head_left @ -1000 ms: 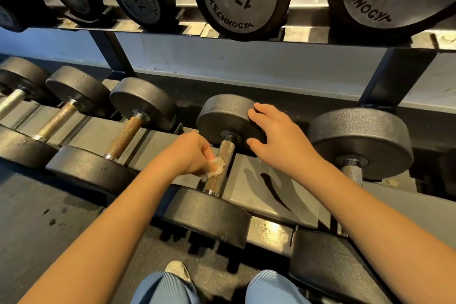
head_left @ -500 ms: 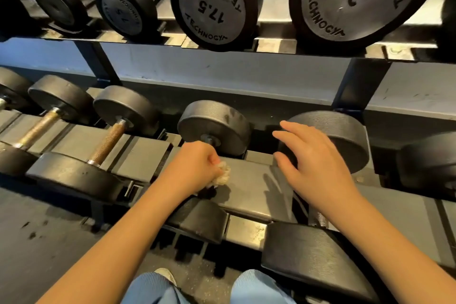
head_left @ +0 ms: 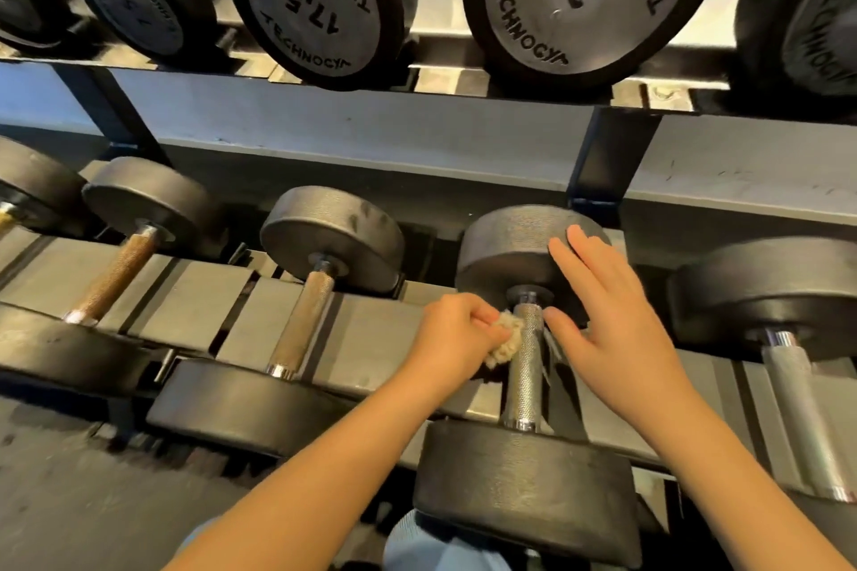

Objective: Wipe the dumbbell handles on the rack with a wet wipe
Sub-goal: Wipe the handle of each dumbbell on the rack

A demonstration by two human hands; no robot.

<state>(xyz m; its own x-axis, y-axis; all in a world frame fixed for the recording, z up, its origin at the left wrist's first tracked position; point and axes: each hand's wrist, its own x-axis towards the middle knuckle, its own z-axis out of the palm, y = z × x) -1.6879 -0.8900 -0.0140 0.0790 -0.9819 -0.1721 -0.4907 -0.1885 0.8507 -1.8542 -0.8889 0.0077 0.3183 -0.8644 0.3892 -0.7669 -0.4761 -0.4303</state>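
While pinching wipe (head_left: 504, 340), left hand (head_left: 457, 334) beside handle (head_left: 524, 378)

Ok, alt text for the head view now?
The left hand presses a crumpled off-white wet wipe against a knurled chrome dumbbell handle on the lower grey rack shelf, while the open right hand rests on its dark grey far head.

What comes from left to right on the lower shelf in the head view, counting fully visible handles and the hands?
Rusty handle → brown handle → left hand → wipe → shiny handle → right hand → silver handle.
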